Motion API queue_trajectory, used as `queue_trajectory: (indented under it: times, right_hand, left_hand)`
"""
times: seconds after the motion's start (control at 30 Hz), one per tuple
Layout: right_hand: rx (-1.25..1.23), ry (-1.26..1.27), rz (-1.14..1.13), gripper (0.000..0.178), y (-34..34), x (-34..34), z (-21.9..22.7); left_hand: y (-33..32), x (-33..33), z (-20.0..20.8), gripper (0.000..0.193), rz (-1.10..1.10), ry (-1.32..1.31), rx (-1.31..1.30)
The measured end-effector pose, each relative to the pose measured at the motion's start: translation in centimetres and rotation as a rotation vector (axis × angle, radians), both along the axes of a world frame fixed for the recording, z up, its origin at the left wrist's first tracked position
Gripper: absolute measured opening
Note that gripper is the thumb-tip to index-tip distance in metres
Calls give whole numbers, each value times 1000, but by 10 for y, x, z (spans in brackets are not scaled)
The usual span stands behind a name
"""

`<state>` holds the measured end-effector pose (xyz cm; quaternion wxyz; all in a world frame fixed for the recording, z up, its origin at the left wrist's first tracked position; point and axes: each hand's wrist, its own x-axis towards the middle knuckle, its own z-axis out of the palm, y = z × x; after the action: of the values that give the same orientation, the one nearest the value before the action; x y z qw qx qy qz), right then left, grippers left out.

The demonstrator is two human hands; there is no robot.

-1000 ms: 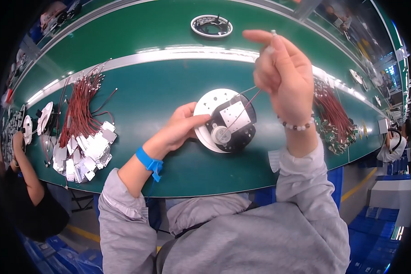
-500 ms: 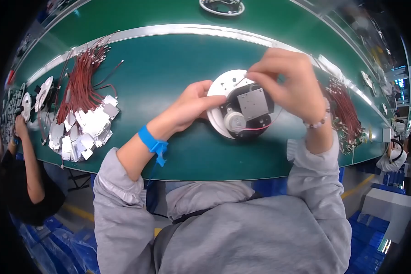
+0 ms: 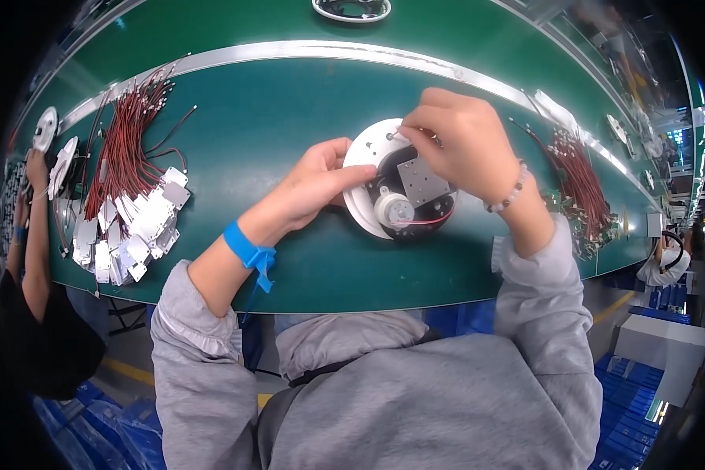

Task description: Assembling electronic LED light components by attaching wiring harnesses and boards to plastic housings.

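Note:
My left hand (image 3: 312, 185) grips the left rim of a round white housing (image 3: 357, 207), its thumb on the face and the fingers behind. The housing is tilted above the green table. A black inner part (image 3: 432, 222) carries a square grey plate (image 3: 424, 182) with small holes. Below that plate sits a small round white motor (image 3: 395, 211) with a pink-red wire (image 3: 431, 222). My right hand (image 3: 470, 142) reaches over the housing's upper edge, thumb and forefinger pinched near a small hole in the white face. Whatever lies between those fingertips is too small to make out.
A bundle of red-brown wires (image 3: 125, 149) with white plates (image 3: 145, 227) lies at left. More wires (image 3: 580, 176) with green boards lie at right. A ring-shaped white part (image 3: 352, 9) rests beyond the pale strip. A person's arm (image 3: 37, 227) works at far left.
My hands and the housing have shifted slightly left in view. My right fingertips remain pinched at the housing's upper edge; the thin piece seen by them earlier no longer shows clearly.

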<state>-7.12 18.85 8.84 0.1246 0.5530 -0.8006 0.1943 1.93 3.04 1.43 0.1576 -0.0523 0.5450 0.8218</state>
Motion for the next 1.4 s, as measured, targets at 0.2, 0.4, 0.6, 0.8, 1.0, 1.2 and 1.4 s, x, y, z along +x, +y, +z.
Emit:
queue_trajectory:
  times: [0.2, 0.4, 0.6, 0.8, 1.0, 1.2, 1.4]
  right_hand:
    - [205, 16, 33, 5, -5, -2, -4]
    - [247, -26, 83, 11, -4, 2, 3]
    - [185, -56, 83, 7, -9, -8, 8]
    - [246, -489, 67, 9, -13, -15, 16]
    - [142, -543, 22, 9, -5, -8, 10]
    - [128, -645, -47, 12, 3, -13, 4]
    - [-178, -1405, 40, 77, 16, -49, -42]
  left_hand:
    - [1, 0, 1, 25, 3, 23, 14]
    - [0, 1, 4, 25, -12, 7, 1]
    - [-2, -3, 1, 27, -81, 90, -62]
    - [-7, -16, -13, 26, 49, 368, -236]
    - [0, -25, -11, 19, -100, 232, -116]
    - [2, -28, -15, 17, -100, 340, -135]
    - [-2, -38, -7, 15, -130, 215, -244]
